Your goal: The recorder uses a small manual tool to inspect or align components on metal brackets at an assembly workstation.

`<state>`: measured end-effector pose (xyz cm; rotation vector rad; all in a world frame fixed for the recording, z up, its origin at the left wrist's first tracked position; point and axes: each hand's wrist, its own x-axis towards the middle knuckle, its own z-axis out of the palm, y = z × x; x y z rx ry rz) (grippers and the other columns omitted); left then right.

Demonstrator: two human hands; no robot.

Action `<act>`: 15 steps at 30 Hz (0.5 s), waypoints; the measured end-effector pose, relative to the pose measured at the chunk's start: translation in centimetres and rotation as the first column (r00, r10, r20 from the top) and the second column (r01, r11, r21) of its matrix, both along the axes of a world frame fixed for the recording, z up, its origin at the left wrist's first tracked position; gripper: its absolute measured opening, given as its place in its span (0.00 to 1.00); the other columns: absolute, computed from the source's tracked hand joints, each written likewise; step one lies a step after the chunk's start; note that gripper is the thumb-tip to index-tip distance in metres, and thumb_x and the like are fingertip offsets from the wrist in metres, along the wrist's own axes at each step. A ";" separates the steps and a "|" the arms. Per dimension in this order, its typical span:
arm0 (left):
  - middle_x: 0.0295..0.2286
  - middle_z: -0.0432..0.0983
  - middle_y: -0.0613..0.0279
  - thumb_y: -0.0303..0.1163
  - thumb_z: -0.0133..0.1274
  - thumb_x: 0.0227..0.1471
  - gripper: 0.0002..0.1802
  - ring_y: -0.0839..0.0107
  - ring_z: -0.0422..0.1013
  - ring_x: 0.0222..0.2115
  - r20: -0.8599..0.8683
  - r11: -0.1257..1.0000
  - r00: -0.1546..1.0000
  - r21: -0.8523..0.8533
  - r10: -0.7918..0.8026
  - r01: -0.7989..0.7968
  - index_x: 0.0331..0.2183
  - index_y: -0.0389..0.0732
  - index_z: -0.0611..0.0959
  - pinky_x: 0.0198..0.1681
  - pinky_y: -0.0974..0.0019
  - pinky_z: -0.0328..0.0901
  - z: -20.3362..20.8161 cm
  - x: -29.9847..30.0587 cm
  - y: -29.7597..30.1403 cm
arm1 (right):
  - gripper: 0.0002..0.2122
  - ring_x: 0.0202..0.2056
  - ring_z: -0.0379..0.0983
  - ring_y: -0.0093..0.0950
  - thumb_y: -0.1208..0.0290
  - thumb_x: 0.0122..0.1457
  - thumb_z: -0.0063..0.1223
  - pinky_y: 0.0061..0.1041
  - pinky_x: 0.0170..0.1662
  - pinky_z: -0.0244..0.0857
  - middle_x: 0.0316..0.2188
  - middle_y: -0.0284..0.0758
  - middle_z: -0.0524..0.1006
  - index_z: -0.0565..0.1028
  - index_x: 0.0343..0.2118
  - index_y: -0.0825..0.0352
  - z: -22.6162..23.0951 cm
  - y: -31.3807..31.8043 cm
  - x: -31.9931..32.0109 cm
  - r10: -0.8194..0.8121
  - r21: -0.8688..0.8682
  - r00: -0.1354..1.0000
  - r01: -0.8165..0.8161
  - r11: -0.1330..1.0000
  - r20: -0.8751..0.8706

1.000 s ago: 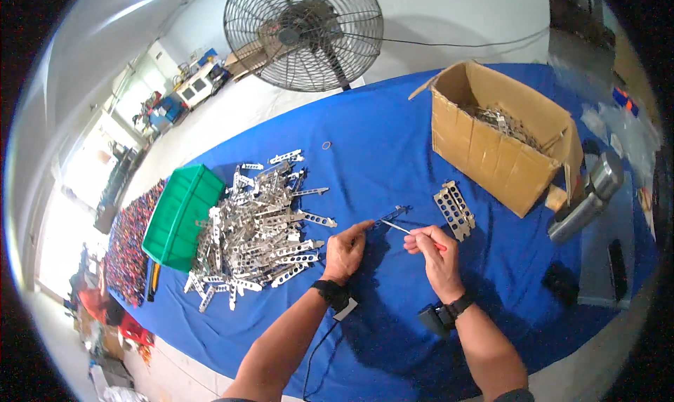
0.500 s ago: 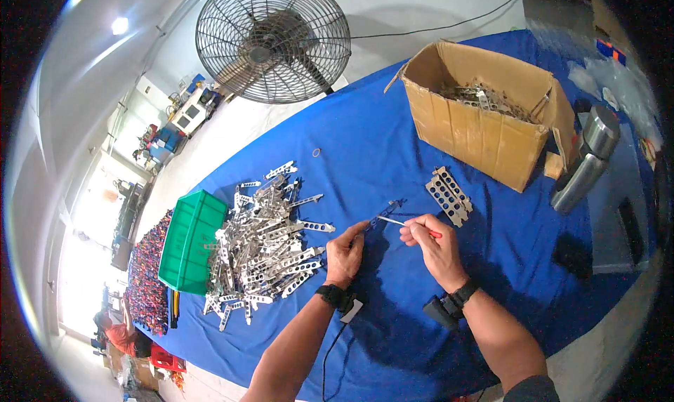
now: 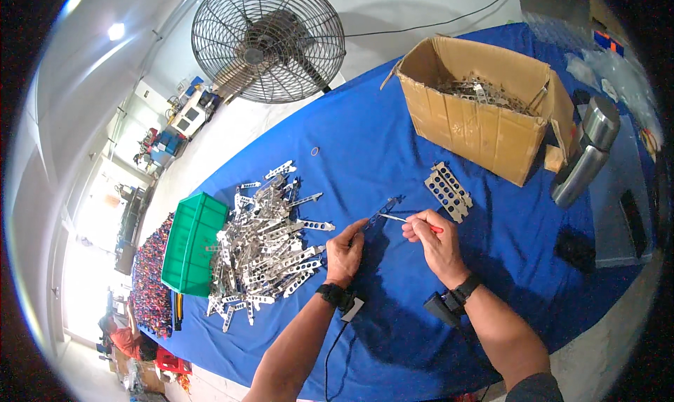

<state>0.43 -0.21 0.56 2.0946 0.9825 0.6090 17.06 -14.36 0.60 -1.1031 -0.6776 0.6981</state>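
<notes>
My left hand (image 3: pixel 344 256) pinches one end of a thin perforated metal strip (image 3: pixel 381 211), which points away from me over the blue cloth. Closed around a slim tool with a red handle (image 3: pixel 437 229) and a thin straight shaft, perhaps a screwdriver, is my right hand (image 3: pixel 441 251). The shaft's tip meets or nearly meets the strip; contact is too small to tell. Left of my hands lies a heap of silvery perforated metal strips (image 3: pixel 263 251). Several similar strips (image 3: pixel 448 193) lie side by side beyond my right hand.
A green plastic bin (image 3: pixel 191 226) lies tipped beside the heap. At the back right stands an open cardboard box (image 3: pixel 477 135) with metal parts, next to a leaning steel flask (image 3: pixel 588 153). A large fan (image 3: pixel 270 44) stands beyond the table; a person (image 3: pixel 126 340) is at far left.
The view has shifted slightly. Both hands keep their holds, and the tool's tip stays close to the strip with only a small change in angle.
</notes>
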 end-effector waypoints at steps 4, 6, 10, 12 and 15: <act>0.29 0.77 0.68 0.26 0.47 0.58 0.17 0.82 0.66 0.29 0.016 1.000 1.000 -0.009 -0.005 0.005 0.47 0.35 0.81 0.33 0.74 0.65 0.1 0.0 0.0 | 0.11 0.32 0.77 0.25 0.69 0.65 0.45 0.24 0.37 0.72 0.30 0.40 0.80 0.75 0.35 0.73 0.0 0.0 0.1 0.004 -0.024 1.000 -0.003 1.000 0.027; 0.27 0.75 0.70 0.26 0.47 0.58 0.17 0.83 0.64 0.27 0.009 1.000 1.000 -0.024 -0.006 0.007 0.48 0.35 0.81 0.31 0.75 0.63 -0.1 -0.2 0.1 | 0.11 0.32 0.77 0.25 0.69 0.65 0.44 0.24 0.37 0.72 0.30 0.40 0.80 0.75 0.35 0.73 0.0 0.0 0.1 0.012 -0.032 0.999 -0.010 0.999 0.052; 0.21 0.69 0.68 0.25 0.48 0.56 0.17 0.82 0.61 0.23 0.071 0.999 0.997 0.032 -0.024 0.021 0.47 0.38 0.82 0.27 0.73 0.61 -0.3 0.1 0.0 | 0.12 0.32 0.77 0.25 0.69 0.66 0.44 0.24 0.37 0.72 0.30 0.40 0.80 0.75 0.35 0.73 0.1 -0.1 0.0 0.061 -0.014 0.996 -0.060 0.998 0.072; 0.17 0.67 0.63 0.26 0.48 0.55 0.17 0.81 0.62 0.20 0.090 0.999 0.996 0.051 -0.018 0.014 0.46 0.39 0.82 0.25 0.70 0.62 -0.3 0.2 -0.1 | 0.10 0.31 0.79 0.26 0.70 0.64 0.46 0.25 0.37 0.73 0.29 0.40 0.80 0.75 0.35 0.73 0.2 0.1 -0.1 -0.004 0.003 0.999 0.004 1.000 0.037; 0.17 0.68 0.62 0.26 0.48 0.55 0.17 0.81 0.62 0.20 0.090 0.997 0.996 0.081 -0.017 0.010 0.46 0.40 0.82 0.26 0.70 0.63 -0.5 0.1 0.1 | 0.11 0.31 0.79 0.26 0.70 0.64 0.45 0.24 0.36 0.73 0.29 0.40 0.80 0.75 0.36 0.73 -0.2 0.0 0.1 0.018 -0.040 0.997 -0.016 0.999 0.070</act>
